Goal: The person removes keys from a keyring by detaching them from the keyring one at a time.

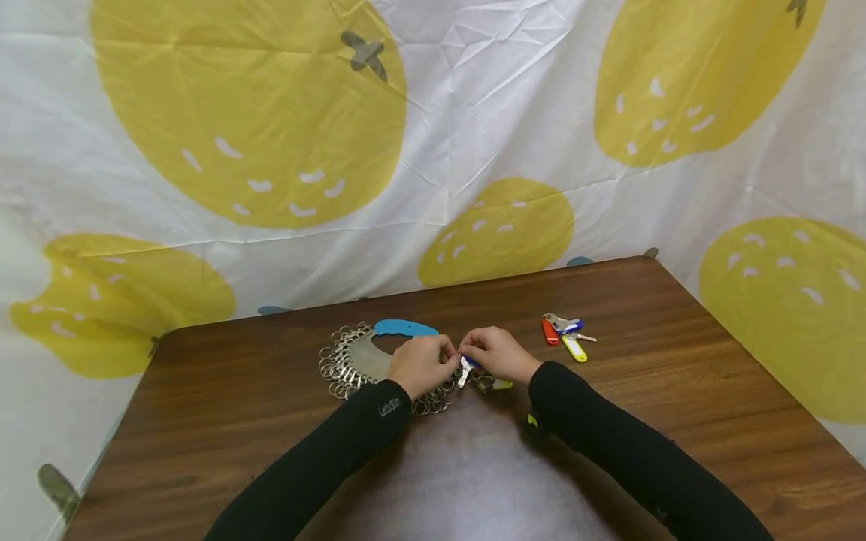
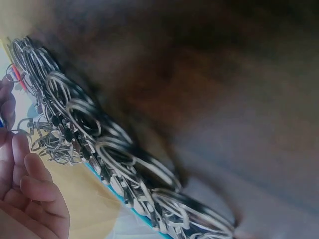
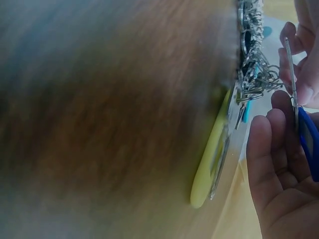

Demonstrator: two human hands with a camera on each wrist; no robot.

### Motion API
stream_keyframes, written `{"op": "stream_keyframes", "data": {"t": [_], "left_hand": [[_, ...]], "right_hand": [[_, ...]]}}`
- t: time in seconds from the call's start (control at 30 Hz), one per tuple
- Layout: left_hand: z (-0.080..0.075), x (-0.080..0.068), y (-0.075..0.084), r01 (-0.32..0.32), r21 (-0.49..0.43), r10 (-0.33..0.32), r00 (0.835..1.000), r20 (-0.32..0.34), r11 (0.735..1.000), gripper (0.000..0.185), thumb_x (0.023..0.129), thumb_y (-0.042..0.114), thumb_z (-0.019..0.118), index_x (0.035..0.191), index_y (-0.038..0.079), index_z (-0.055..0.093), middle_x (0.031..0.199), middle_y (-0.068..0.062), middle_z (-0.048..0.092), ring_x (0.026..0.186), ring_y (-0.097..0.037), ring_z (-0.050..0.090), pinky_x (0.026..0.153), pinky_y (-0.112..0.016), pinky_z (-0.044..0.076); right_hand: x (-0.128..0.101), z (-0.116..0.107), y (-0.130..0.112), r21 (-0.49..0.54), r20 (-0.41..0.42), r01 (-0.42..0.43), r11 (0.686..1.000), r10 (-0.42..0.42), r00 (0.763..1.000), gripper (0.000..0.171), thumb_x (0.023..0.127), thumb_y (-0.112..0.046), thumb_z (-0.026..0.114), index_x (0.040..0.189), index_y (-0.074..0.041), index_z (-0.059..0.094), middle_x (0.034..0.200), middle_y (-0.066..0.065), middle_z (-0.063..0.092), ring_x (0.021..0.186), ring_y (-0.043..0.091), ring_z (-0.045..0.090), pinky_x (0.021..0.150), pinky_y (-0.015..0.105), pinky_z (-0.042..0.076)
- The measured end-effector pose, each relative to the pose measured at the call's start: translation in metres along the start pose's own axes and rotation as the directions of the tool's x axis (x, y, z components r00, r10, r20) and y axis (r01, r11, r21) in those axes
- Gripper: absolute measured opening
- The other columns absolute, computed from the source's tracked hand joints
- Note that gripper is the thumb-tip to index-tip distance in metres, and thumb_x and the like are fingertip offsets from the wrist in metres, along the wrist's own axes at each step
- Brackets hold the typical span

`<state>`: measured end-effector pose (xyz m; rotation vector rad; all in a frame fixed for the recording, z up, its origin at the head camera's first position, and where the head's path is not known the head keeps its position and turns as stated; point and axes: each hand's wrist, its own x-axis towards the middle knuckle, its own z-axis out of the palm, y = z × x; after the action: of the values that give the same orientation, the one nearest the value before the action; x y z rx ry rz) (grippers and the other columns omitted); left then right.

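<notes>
Well, from where I stand, both pairs of fingertips nearly meet over the table (image 1: 237, 428). The right hand (image 1: 501, 353) grips the blue tag (image 1: 473, 362) of a key (image 1: 464, 373), whose bare blade points away from the palm. The left hand (image 1: 421, 362) is narrow, seemingly pinching a wire ring (image 2: 24, 119) (fingers hide most of it, so I can't swear to that). Key and fingers are just beside the near right end of a metal plate (image 1: 368, 357) fringed with rings and topped by a blue handle (image 1: 406, 327).

A loose pinch could drop the key among those loops; a hard tug on the ring could drag the plate askew. A yellow-tagged key (image 3: 209, 154) lies close below, where a low right wrist might knock it. More tagged keys (image 1: 564, 328) sit farther right.
</notes>
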<state>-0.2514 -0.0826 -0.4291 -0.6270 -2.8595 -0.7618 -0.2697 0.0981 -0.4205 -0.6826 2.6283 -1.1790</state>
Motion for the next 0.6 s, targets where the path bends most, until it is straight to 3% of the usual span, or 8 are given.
{"op": "stream_keyframes", "data": {"t": [0.4,0.6], "left_hand": [[-0.0023,-0.0022,0.0020,-0.008,0.038,0.008,1.000,0.018,0.999,0.011,0.091,0.028,0.062,0.085,0.021,0.069,0.073,0.008,0.063,0.058,-0.004,0.051,0.052,-0.020,0.039],[-0.0054,-0.0046,0.0018,0.018,0.017,-0.019,0.999,0.027,1.000,0.009,0.089,0.028,0.065,0.087,0.021,0.070,0.076,0.007,0.066,0.062,-0.006,0.056,0.054,-0.022,0.042]], "right_hand": [[0.0007,0.0007,0.0015,-0.075,-0.027,0.031,0.997,-0.033,0.999,0.014,0.094,-0.013,0.059,0.093,-0.003,0.068,0.078,0.007,0.067,0.054,0.006,0.051,0.057,0.022,0.044],[-0.0004,0.0007,-0.0018,-0.118,-0.032,0.074,0.990,-0.078,0.996,0.014,0.093,-0.014,0.059,0.093,-0.004,0.069,0.081,0.006,0.069,0.067,0.007,0.053,0.065,0.023,0.044]]}}
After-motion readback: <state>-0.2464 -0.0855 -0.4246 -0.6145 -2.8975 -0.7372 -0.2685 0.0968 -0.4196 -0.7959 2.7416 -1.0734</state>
